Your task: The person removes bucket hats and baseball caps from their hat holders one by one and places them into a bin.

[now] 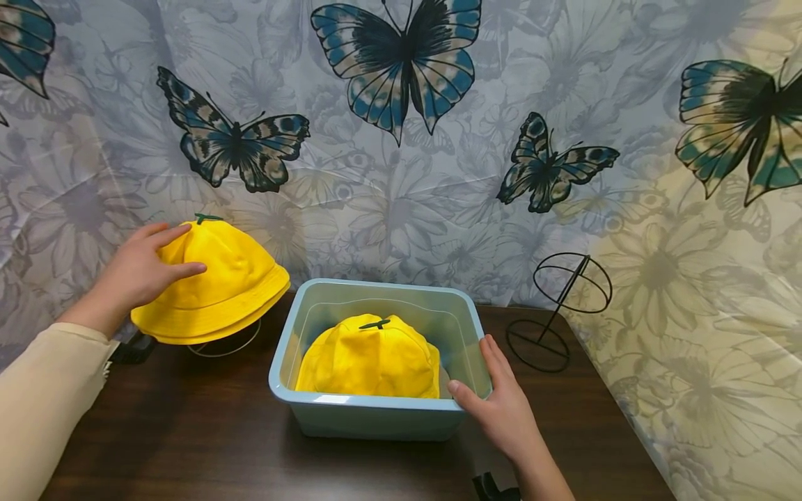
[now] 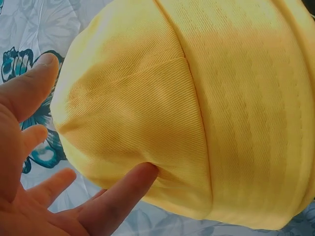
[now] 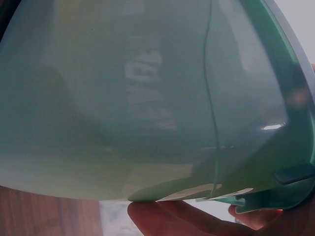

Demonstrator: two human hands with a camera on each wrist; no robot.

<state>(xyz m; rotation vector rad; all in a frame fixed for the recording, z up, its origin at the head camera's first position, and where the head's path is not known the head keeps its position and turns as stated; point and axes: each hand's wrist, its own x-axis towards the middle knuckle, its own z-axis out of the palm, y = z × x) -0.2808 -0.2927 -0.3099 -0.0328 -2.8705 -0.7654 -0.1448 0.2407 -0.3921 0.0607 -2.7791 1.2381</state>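
Observation:
A yellow bucket hat (image 1: 213,278) with a green stem-like tab on its crown sits tilted on a wire stand at the left. My left hand (image 1: 140,268) is spread beside its crown; in the left wrist view one fingertip touches the yellow cloth (image 2: 133,113). A second yellow hat (image 1: 370,358), with a similar green tab, lies inside a light blue plastic bin (image 1: 376,421). My right hand (image 1: 504,410) holds the bin's near right corner, thumb over the rim and fingers along the outer side. In the right wrist view the bin's wall (image 3: 108,108) fills most of the picture.
A bare black wire hat stand (image 1: 551,313) is behind and right of the bin. The dark wooden table (image 1: 188,431) meets a butterfly-printed cloth backdrop (image 1: 401,209). A black object (image 1: 495,487) shows at the bottom edge near my right wrist.

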